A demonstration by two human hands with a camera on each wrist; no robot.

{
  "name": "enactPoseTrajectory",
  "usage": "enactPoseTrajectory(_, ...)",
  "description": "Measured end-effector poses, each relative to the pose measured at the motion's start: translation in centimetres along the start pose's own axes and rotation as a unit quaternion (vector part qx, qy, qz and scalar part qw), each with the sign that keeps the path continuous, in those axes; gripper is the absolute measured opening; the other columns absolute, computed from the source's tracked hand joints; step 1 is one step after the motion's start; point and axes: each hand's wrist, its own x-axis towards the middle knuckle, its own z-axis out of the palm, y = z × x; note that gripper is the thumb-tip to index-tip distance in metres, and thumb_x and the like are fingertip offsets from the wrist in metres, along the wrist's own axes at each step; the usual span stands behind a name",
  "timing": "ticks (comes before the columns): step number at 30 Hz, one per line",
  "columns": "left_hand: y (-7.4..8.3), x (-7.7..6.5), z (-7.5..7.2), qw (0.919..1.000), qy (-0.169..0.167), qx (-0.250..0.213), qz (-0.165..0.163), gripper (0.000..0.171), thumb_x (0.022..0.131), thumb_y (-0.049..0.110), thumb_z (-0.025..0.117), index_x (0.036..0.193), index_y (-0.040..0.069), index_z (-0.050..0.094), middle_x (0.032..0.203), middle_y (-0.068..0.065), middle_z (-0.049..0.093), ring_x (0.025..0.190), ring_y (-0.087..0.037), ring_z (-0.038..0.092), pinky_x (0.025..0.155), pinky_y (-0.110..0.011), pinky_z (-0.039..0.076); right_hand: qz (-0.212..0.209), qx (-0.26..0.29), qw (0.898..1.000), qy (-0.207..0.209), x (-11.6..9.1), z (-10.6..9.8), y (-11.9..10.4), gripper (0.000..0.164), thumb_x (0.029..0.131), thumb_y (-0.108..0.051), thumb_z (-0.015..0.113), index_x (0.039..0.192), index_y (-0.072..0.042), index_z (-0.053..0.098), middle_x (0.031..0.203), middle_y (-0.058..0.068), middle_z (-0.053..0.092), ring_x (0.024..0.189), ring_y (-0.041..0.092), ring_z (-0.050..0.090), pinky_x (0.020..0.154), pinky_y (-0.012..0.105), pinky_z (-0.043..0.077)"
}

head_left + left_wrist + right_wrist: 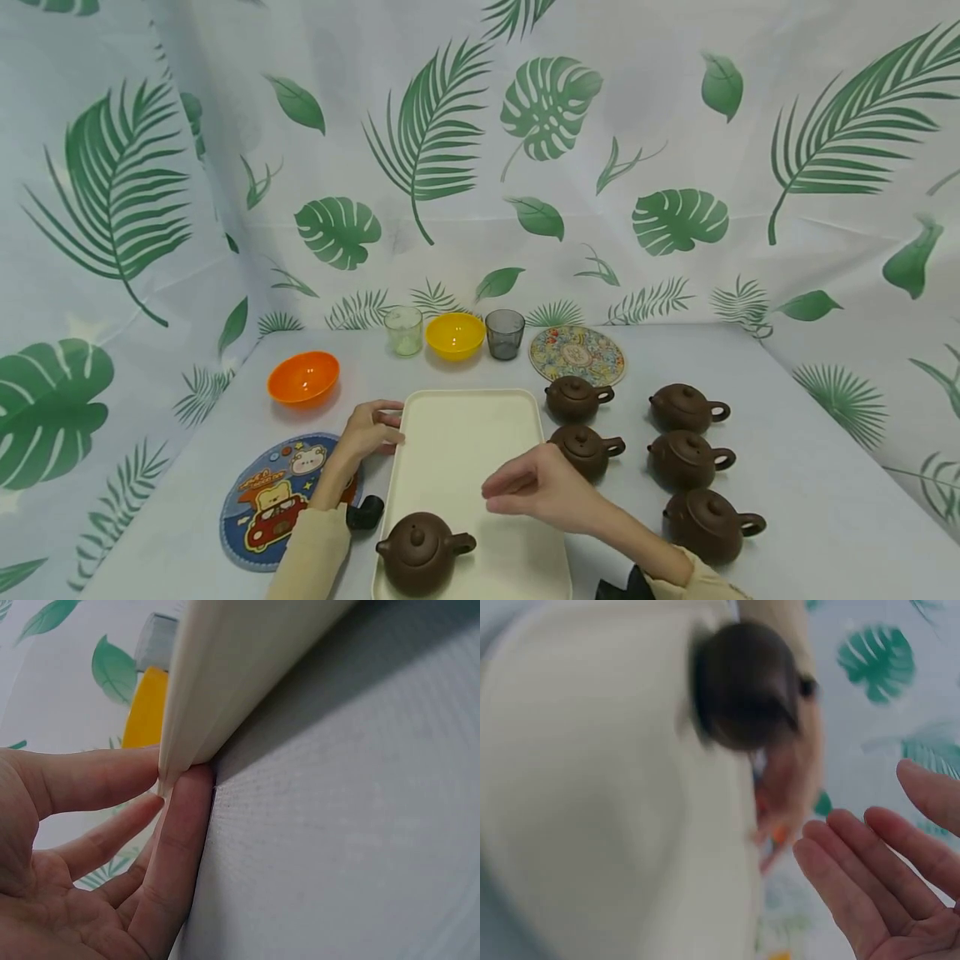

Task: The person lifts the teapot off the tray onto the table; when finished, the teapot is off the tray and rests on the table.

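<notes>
My left hand holds the left rim of a cream rectangular tray. In the left wrist view, the thumb lies over the tray's rim and a finger sits under it. One dark brown teapot stands on the tray's near left part, its handle pointing right. Over the right half of the tray hovers my right hand, holding nothing. The right wrist view shows that hand's fingers extended and apart from the thumb, with the teapot blurred beyond.
Several more brown teapots stand right of the tray, the nearest one at the front. An orange bowl, a yellow bowl, a green glass and a grey glass stand behind. Round mats lie back right and under my left forearm.
</notes>
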Motion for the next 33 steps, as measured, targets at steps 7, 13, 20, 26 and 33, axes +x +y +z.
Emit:
enactPoseTrajectory(7,0.0,0.0,0.2,1.0000,0.004,0.001,-0.002,0.053,0.071,-0.011,0.069,0.122,-0.005,0.059,0.091,-0.016,0.063,0.069,-0.019,0.063,0.060,-0.035,0.058,-0.015,0.007,0.999,-0.033,0.9,4.1,1.0,0.016,0.080,-0.011,0.076,0.090,0.002,0.075,0.086,0.009,0.074,0.074,0.002,0.068,0.066,0.020,0.056)
enactPoseTrajectory(13,0.0,0.0,0.2,0.9999,0.009,0.006,-0.001,0.052,0.071,-0.011,0.068,0.122,-0.006,0.060,0.091,-0.017,0.063,0.069,-0.020,0.063,0.060,-0.035,0.058,-0.016,-0.012,1.000,-0.010,0.8,5.6,1.5,0.009,0.078,-0.008,0.077,0.085,-0.002,0.076,0.081,0.005,0.074,0.069,-0.001,0.066,0.061,0.018,0.054)
enactPoseTrajectory(20,0.0,0.0,0.2,0.9998,0.012,0.013,-0.001,0.052,0.071,-0.011,0.068,0.122,-0.006,0.060,0.092,-0.018,0.064,0.069,-0.019,0.064,0.060,-0.036,0.058,-0.017,-0.035,0.999,0.032,0.7,6.1,1.3,0.005,0.076,-0.002,0.077,0.080,0.000,0.077,0.076,0.007,0.074,0.066,-0.003,0.065,0.061,0.015,0.053)
enactPoseTrajectory(26,-0.2,0.0,0.2,1.0000,0.008,0.005,0.002,0.052,0.071,-0.011,0.068,0.122,-0.006,0.060,0.092,-0.017,0.064,0.068,-0.019,0.064,0.059,-0.035,0.058,-0.033,-0.027,0.998,0.038,0.5,4.9,1.4,0.009,0.079,-0.005,0.075,0.086,0.000,0.077,0.081,0.007,0.074,0.072,0.000,0.068,0.066,0.018,0.054)
enactPoseTrajectory(33,-0.4,0.2,0.0,0.9999,0.007,0.004,0.007,0.052,0.071,-0.011,0.068,0.122,-0.006,0.060,0.091,-0.017,0.064,0.068,-0.019,0.064,0.059,-0.034,0.058,-0.046,-0.035,0.998,0.033,-1.1,-0.2,0.9,0.014,0.081,-0.007,0.073,0.091,0.002,0.076,0.085,0.009,0.074,0.077,0.009,0.070,0.065,0.024,0.057)
